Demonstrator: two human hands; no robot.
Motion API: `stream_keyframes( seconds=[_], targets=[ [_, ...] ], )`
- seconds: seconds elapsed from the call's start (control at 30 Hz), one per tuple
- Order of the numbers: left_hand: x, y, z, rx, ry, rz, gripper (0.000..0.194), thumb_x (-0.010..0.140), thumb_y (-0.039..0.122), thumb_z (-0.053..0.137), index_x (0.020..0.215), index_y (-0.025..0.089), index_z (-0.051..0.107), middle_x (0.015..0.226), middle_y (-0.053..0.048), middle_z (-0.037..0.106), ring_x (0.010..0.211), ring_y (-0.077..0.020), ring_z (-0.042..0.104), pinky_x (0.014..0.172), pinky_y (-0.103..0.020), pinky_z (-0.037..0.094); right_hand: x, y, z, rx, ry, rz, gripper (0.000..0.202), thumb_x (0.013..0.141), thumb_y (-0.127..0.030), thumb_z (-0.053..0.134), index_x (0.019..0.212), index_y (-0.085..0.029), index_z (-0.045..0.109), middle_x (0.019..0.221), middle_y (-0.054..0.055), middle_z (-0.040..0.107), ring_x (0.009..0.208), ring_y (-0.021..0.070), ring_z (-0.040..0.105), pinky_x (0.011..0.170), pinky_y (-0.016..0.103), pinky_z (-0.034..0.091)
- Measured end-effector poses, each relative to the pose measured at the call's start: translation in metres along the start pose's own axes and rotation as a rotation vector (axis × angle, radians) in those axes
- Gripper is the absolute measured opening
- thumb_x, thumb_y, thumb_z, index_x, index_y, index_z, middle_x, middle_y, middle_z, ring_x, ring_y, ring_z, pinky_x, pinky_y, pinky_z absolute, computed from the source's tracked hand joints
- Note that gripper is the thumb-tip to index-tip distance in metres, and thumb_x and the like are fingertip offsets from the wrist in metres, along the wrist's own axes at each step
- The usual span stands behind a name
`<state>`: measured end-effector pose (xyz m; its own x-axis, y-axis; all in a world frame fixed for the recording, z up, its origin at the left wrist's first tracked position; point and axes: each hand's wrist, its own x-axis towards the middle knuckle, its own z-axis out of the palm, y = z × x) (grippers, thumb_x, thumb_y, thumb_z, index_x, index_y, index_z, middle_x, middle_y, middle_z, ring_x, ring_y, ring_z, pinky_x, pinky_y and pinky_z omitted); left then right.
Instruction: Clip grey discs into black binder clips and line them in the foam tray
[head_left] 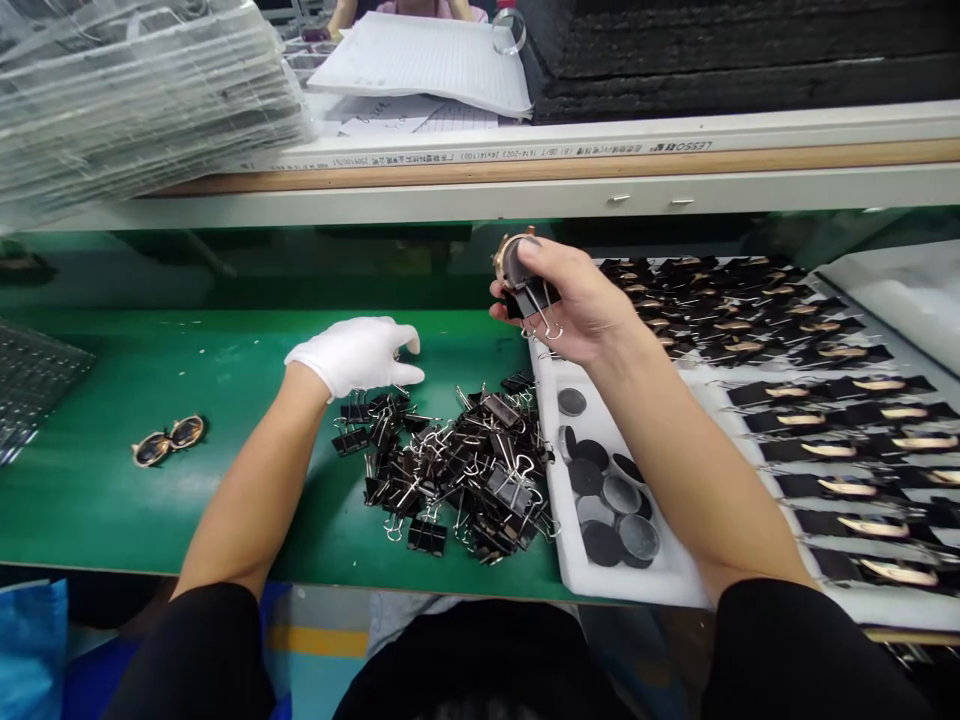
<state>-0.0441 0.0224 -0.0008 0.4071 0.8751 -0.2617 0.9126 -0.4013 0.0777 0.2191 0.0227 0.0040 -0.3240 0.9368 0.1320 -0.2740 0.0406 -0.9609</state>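
My left hand, in a white glove, hovers at the upper left of a pile of black binder clips; its thumb and fingers are apart and nothing shows between them. Bare and raised over the back of the bench, my right hand grips a round gold-rimmed piece with a dark disc face. A black binder clip is clamped on the lower side of that piece. Another gold-rimmed pair of rounds lies on the green surface at the left.
A white foam tray holds dark discs at the right. Beyond it, rows of clipped gold pieces fill more foam. A shelf edge crosses the back, bearing clear plastic trays and papers. A person sits behind.
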Motion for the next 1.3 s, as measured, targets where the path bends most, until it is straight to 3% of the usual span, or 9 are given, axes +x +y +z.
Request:
stream_keyframes(
  seconds=[0.13, 0.23, 0.4, 0.53, 0.63, 0.73, 0.87, 1.07, 1.3],
  targets=[
    [0.013, 0.01, 0.013, 0.205, -0.062, -0.017, 0.028, 0.09, 0.044, 0.063, 0.096, 0.025, 0.082, 0.105, -0.011, 0.072, 0.086, -0.0266, 0.066, 0.078, -0.036, 0.045, -0.001, 0.004, 0.005, -0.007, 0.012, 0.059, 0.048, 0.067, -0.059, 0.095, 0.094, -0.025, 0.075, 0.094, 0.001, 0.069, 0.084, 0.0157, 0.062, 0.067, 0.028, 0.053],
    [0.015, 0.009, 0.012, 0.16, -0.006, 0.035, 0.029, 0.093, 0.04, 0.059, 0.084, 0.023, 0.081, 0.095, -0.008, 0.07, 0.082, -0.0231, 0.064, 0.084, -0.037, 0.045, -0.002, 0.002, 0.004, -0.02, -0.045, 0.062, 0.046, 0.068, -0.059, 0.095, 0.092, -0.024, 0.076, 0.092, 0.0, 0.07, 0.081, 0.0143, 0.061, 0.063, 0.026, 0.051],
    [0.004, 0.003, -0.005, -0.247, 0.304, 0.107, 0.035, 0.096, 0.049, 0.055, 0.08, 0.021, 0.067, 0.085, -0.003, 0.065, 0.076, -0.0182, 0.057, 0.075, -0.032, 0.042, -0.002, -0.003, -0.007, -0.112, -0.223, 0.056, 0.042, 0.074, -0.059, 0.092, 0.084, -0.02, 0.078, 0.091, 0.002, 0.073, 0.082, 0.0147, 0.063, 0.065, 0.026, 0.051],
    [-0.001, 0.021, -0.008, -0.556, 0.557, 0.044, 0.029, 0.098, 0.041, 0.055, 0.076, 0.021, 0.055, 0.072, 0.001, 0.057, 0.068, -0.0147, 0.048, 0.067, -0.03, 0.038, 0.0, 0.002, -0.01, -0.136, -0.318, 0.052, 0.038, 0.077, -0.057, 0.092, 0.083, -0.02, 0.081, 0.101, 0.007, 0.078, 0.113, 0.0225, 0.067, 0.09, 0.032, 0.055],
    [0.001, 0.036, -0.002, -0.843, 0.699, 0.038, 0.032, 0.097, 0.04, 0.058, 0.072, 0.021, 0.054, 0.067, 0.002, 0.054, 0.065, -0.013, 0.048, 0.064, -0.028, 0.039, 0.001, 0.008, -0.006, -0.11, -0.316, 0.06, 0.04, 0.073, -0.058, 0.094, 0.081, -0.02, 0.081, 0.103, 0.009, 0.08, 0.122, 0.0251, 0.067, 0.092, 0.032, 0.055],
    [0.001, 0.041, 0.003, -0.967, 0.657, 0.057, 0.034, 0.098, 0.045, 0.06, 0.073, 0.021, 0.058, 0.066, 0.001, 0.06, 0.059, -0.0121, 0.05, 0.059, -0.027, 0.04, 0.001, 0.012, -0.002, -0.076, -0.249, 0.056, 0.042, 0.071, -0.058, 0.096, 0.086, -0.021, 0.082, 0.107, 0.008, 0.081, 0.1, 0.0203, 0.071, 0.084, 0.031, 0.057],
    [-0.005, 0.038, -0.001, -0.882, 0.484, 0.093, 0.053, 0.102, 0.06, 0.051, 0.068, 0.021, 0.062, 0.057, 0.0, 0.058, 0.053, -0.0129, 0.05, 0.057, -0.029, 0.04, 0.0, 0.01, -0.003, -0.142, -0.227, 0.005, 0.042, 0.071, -0.056, 0.096, 0.091, -0.022, 0.085, 0.106, 0.009, 0.083, 0.099, 0.0213, 0.073, 0.089, 0.034, 0.059],
    [-0.012, 0.04, -0.005, -0.642, 0.318, 0.036, 0.065, 0.093, 0.069, 0.059, 0.054, 0.021, 0.037, 0.053, 0.002, 0.036, 0.054, -0.0111, 0.029, 0.053, -0.031, 0.02, -0.002, 0.003, -0.008, -0.319, -0.283, 0.002, 0.041, 0.073, -0.056, 0.094, 0.091, -0.02, 0.086, 0.113, 0.011, 0.083, 0.094, 0.0229, 0.074, 0.082, 0.036, 0.059],
    [-0.007, 0.043, 0.0, -0.772, 0.334, 0.121, 0.06, 0.089, 0.063, 0.063, 0.054, 0.021, 0.039, 0.054, 0.003, 0.036, 0.055, -0.0106, 0.029, 0.055, -0.03, 0.019, -0.003, -0.003, -0.011, -0.359, -0.312, -0.012, 0.037, 0.077, -0.054, 0.092, 0.087, -0.019, 0.084, 0.113, 0.012, 0.083, 0.109, 0.0268, 0.074, 0.088, 0.036, 0.057]
  ],
)
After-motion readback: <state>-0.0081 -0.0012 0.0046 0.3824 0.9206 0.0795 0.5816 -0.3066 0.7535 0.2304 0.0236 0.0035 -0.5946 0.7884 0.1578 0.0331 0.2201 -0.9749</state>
